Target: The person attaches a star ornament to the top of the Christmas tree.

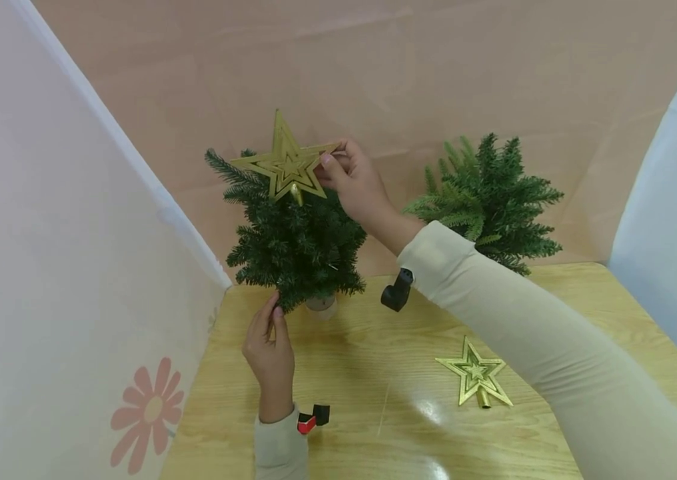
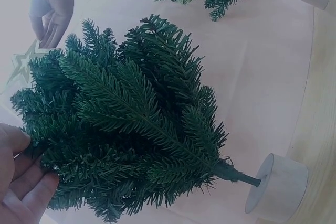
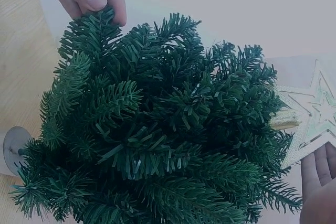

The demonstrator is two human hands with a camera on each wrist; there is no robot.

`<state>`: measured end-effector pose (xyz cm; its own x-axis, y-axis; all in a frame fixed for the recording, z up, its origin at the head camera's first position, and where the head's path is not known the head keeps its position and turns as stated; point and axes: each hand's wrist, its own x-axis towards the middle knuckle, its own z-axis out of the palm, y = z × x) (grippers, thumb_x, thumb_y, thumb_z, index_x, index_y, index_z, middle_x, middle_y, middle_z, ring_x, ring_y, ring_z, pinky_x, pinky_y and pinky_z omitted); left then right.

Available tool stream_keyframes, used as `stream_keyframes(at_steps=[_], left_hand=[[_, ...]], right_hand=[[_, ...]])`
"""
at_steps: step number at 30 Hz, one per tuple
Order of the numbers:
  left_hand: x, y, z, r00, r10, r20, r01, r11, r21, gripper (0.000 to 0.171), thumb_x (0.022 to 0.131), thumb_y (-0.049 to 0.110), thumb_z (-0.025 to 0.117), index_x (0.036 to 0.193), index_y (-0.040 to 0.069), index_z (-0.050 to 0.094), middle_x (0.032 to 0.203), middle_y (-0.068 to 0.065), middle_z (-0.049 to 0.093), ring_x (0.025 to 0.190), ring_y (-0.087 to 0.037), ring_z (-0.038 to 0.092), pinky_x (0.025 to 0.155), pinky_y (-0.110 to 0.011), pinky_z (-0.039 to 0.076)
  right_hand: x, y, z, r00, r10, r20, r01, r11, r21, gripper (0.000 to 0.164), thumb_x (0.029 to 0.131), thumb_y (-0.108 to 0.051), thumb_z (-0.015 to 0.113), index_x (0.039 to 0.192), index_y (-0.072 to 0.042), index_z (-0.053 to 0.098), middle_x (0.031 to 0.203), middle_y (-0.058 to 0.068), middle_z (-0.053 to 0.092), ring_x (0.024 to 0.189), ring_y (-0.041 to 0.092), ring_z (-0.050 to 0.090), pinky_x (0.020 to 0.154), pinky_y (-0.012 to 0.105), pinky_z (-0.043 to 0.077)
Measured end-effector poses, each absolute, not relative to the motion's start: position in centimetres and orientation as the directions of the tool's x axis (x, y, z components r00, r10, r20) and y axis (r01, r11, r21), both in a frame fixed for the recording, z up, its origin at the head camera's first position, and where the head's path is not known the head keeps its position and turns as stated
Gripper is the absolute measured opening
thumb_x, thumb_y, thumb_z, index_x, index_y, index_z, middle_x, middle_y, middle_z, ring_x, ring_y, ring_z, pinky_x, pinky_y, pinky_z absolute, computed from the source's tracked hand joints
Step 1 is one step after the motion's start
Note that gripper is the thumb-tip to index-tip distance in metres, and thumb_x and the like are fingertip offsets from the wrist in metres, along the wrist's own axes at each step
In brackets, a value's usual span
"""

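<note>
My right hand [image 1: 358,181] pinches one point of a gold star tree topper [image 1: 289,162] between thumb and fingers. The star stands at the top of a small green artificial Christmas tree [image 1: 299,243], its short hollow stem against the upper needles. Whether the stem sits on a twig is hidden. Low on the tree's near side, my left hand [image 1: 269,350] pinches a branch tip; the right wrist view shows the thumb [image 3: 96,0] on that branch [image 3: 89,32]. The tree rises from a round pale wooden base [image 2: 278,187].
A second small green tree [image 1: 494,200] stands at the back right, partly behind my right forearm. Another gold star topper [image 1: 475,373] lies flat on the wooden table [image 1: 350,400]. Fabric walls close in the back and both sides, a flower [image 1: 151,410] printed on the left one.
</note>
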<state>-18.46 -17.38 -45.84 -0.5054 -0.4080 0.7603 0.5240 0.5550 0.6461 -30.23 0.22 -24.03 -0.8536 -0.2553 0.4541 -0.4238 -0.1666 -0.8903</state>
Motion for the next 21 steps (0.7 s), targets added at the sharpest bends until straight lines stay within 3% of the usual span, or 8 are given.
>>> stream_keyframes(at_steps=[7, 16, 21], left_hand=[[-18.4, -17.2, -45.8, -0.509, -0.414, 0.754, 0.524, 0.547, 0.654, 0.031, 0.088, -0.014, 0.062, 0.115, -0.001, 0.07, 0.109, -0.018, 0.069, 0.096, -0.023, 0.067, 0.086, -0.021, 0.052], [-18.2, -17.2, -45.7, -0.521, -0.414, 0.746, 0.514, 0.546, 0.662, 0.028, 0.09, -0.011, 0.061, 0.116, -0.003, 0.069, 0.108, -0.015, 0.069, 0.093, -0.024, 0.067, 0.087, -0.015, 0.05], [-18.3, -17.3, -45.8, -0.513, -0.413, 0.753, 0.516, 0.553, 0.655, 0.029, 0.089, -0.012, 0.062, 0.115, -0.002, 0.07, 0.108, -0.016, 0.069, 0.094, -0.024, 0.067, 0.086, -0.015, 0.05]], right_hand=[[-28.7, 0.3, -23.0, -0.838, -0.281, 0.468, -0.445, -0.147, -0.884, 0.021, 0.105, -0.009, 0.042, 0.121, 0.003, 0.046, 0.118, 0.021, 0.059, 0.111, 0.03, 0.06, 0.098, 0.033, 0.049], [-30.1, 0.4, -23.9, -0.845, -0.289, 0.45, -0.423, -0.154, -0.893, 0.025, 0.103, -0.016, 0.047, 0.126, -0.007, 0.049, 0.114, 0.015, 0.06, 0.108, 0.026, 0.06, 0.095, 0.03, 0.05], [-30.5, 0.4, -24.3, -0.848, -0.26, 0.462, -0.431, -0.169, -0.886, 0.017, 0.103, -0.015, 0.049, 0.116, -0.005, 0.05, 0.115, 0.017, 0.062, 0.107, 0.026, 0.062, 0.094, 0.031, 0.05]])
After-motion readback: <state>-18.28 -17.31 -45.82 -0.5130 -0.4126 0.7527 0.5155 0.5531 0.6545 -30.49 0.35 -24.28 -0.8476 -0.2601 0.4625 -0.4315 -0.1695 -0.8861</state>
